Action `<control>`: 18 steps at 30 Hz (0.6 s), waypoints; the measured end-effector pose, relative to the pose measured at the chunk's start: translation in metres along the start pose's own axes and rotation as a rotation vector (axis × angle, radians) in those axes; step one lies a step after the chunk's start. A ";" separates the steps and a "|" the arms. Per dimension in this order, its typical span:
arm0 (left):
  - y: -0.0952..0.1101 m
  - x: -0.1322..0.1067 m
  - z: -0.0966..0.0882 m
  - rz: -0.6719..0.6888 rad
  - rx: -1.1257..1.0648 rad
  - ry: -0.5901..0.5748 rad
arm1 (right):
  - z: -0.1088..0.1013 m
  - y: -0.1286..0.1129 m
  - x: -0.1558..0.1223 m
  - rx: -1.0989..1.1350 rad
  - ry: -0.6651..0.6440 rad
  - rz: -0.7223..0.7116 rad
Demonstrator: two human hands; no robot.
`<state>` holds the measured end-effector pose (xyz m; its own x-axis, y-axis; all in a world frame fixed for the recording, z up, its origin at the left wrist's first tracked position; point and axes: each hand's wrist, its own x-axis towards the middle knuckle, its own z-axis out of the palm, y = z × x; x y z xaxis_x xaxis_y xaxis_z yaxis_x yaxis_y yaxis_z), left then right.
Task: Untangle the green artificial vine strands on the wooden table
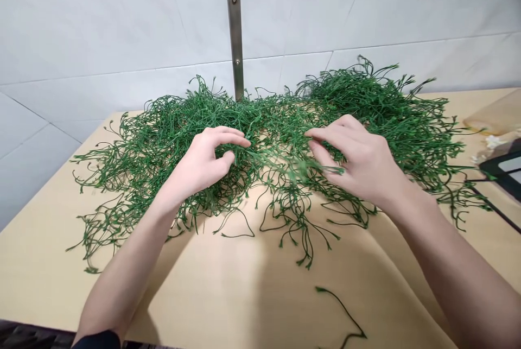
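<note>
A big tangle of thin green artificial stems [179,126] with small branched tips covers the back half of the table, heaped higher at left and right. My left hand [211,156] is over the left heap, its fingers curved and its thumb apart from them. Across from it, my right hand [354,156] has thumb and forefinger drawn nearly together. Green strands [299,167] blur between the two hands, and a stem tip shows under the right palm. What exactly the right fingertips hold is partly hidden.
The wooden table [220,294] stands against a white tiled wall [122,29]. A metal strip [236,39] is fixed upright to the wall behind the heap. One loose stem [345,311] lies near the front edge. A black-edged object [504,167] sits at the far right.
</note>
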<state>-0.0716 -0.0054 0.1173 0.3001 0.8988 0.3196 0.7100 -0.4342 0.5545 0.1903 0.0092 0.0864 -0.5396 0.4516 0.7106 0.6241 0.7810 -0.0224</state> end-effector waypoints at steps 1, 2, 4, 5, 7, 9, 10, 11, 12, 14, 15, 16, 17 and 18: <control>0.002 0.000 -0.001 0.009 -0.071 0.020 | -0.001 -0.003 0.000 0.001 0.011 0.001; 0.004 -0.001 -0.001 0.014 -0.151 0.063 | -0.001 -0.006 0.000 -0.002 0.017 0.002; 0.009 -0.002 -0.001 0.007 -0.314 0.135 | 0.000 -0.013 0.000 -0.015 0.016 -0.015; 0.012 -0.003 -0.001 0.001 -0.398 0.125 | 0.000 -0.017 0.000 -0.029 0.012 -0.035; 0.016 -0.004 0.001 -0.002 -0.562 0.025 | 0.003 -0.022 0.000 -0.070 0.007 -0.095; 0.020 -0.006 0.005 -0.007 -0.643 -0.060 | 0.006 -0.028 -0.002 -0.103 0.009 -0.141; 0.022 -0.007 0.008 -0.016 -0.635 -0.074 | 0.008 -0.030 -0.003 -0.104 0.010 -0.147; 0.023 -0.008 0.011 -0.028 -0.600 -0.070 | 0.010 -0.033 -0.003 -0.092 0.014 -0.143; 0.024 -0.008 0.014 -0.034 -0.551 -0.069 | 0.011 -0.036 -0.004 -0.069 0.015 -0.131; 0.024 -0.009 0.021 -0.006 -0.503 -0.056 | 0.012 -0.043 -0.005 -0.011 0.017 -0.113; 0.024 -0.009 0.024 0.012 -0.497 -0.041 | 0.011 -0.047 -0.005 0.016 0.028 -0.088; 0.023 -0.009 0.026 0.022 -0.496 -0.012 | 0.010 -0.050 -0.004 0.042 0.042 -0.044; 0.022 -0.009 0.027 0.020 -0.492 0.020 | 0.008 -0.054 -0.003 0.068 0.070 0.017; 0.022 -0.009 0.028 0.009 -0.488 0.055 | 0.005 -0.056 -0.003 0.098 0.104 0.103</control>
<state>-0.0412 -0.0208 0.1052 0.2618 0.8959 0.3590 0.3221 -0.4318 0.8425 0.1539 -0.0339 0.0825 -0.4111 0.4879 0.7700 0.6119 0.7738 -0.1637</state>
